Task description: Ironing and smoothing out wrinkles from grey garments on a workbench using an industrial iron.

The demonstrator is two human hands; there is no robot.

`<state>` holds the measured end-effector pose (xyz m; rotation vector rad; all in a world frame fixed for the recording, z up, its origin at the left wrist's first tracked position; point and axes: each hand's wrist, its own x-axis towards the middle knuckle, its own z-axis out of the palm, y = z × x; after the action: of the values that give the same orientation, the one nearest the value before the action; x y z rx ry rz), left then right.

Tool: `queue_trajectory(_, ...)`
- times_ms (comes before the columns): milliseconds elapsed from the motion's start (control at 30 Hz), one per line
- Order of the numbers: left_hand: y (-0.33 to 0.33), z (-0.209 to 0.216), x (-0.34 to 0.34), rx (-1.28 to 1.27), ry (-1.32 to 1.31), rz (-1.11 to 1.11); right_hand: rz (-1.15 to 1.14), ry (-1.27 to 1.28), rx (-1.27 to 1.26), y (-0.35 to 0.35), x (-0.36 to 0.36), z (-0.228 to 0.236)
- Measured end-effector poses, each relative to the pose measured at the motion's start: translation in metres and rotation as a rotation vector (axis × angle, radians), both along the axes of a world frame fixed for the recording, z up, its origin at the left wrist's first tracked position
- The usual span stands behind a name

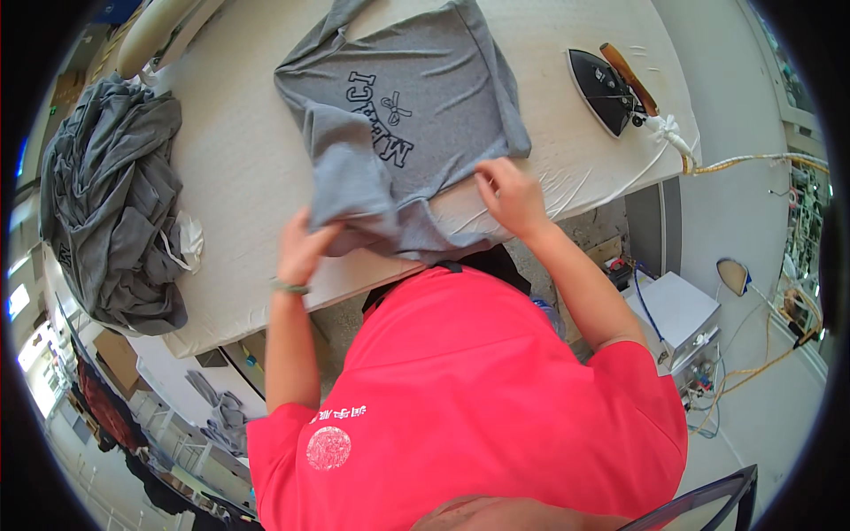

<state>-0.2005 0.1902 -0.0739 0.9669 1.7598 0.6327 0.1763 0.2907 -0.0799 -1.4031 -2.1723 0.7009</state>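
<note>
A grey sweatshirt (443, 106) with dark outlined lettering and a small bow motif lies spread over the white-covered table in front of me. Its near left part is lifted and folded over, a little blurred. My left hand (304, 248) is closed on that raised cloth at its lower left corner. On the other side, my right hand (513, 196) has its fingers curled in at the garment's near right edge. Whether any cloth is pinched between those fingertips is hard to see. Part of the sweatshirt hangs over the table's front edge, against my body.
A black iron (606, 93) with a wooden handle rests at the table's right, its cord and hose (753, 160) running off rightward. Crumpled grey garments (115, 203) are heaped at the left. A white box-shaped machine (677, 314) stands below right. Bare tablecloth (235, 133) separates heap and sweatshirt.
</note>
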Motion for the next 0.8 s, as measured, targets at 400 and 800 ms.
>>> queue_trajectory(400,-0.086,-0.011,0.142,-0.171,-0.242,0.995,-0.04,-0.46,-0.234,0.076,0.062,-0.033)
queue_trajectory(800,-0.127,-0.018,0.174,-0.017,0.513,0.73,-0.039,0.428,-0.872,0.103,0.118,-0.013)
